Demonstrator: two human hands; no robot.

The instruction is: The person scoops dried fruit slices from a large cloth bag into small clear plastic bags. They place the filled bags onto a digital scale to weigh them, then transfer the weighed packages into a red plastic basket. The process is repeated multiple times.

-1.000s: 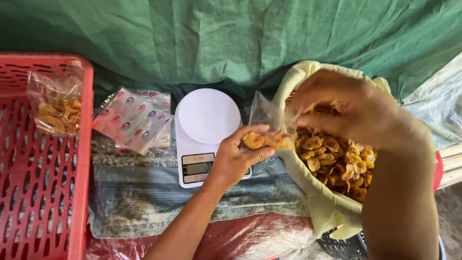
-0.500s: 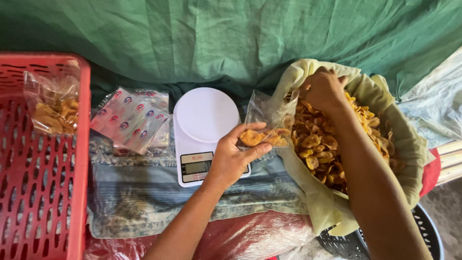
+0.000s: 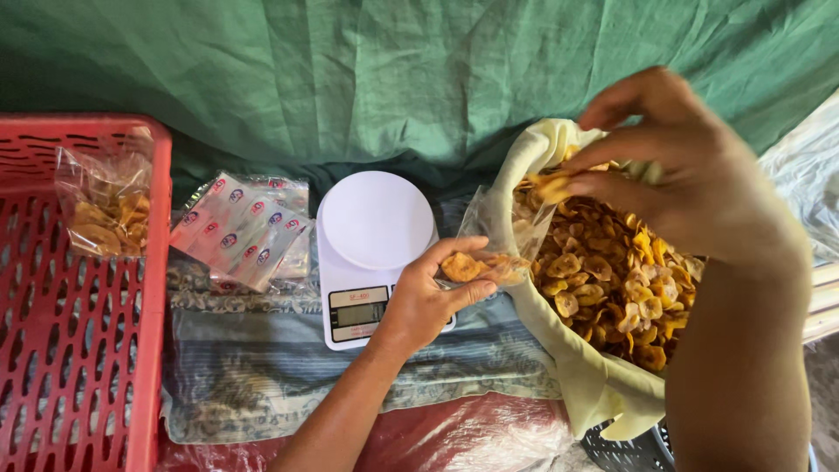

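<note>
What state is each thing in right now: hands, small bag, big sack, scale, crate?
left hand: grips the small clear bag, holding it open beside the sack
right hand: raised over the sack, pinching chips
small clear bag: open, a few chips inside
cloth-lined sack: open, holding many chips
white scale: platform bare, display unreadable
red crate: holds one filled chip bag
</note>
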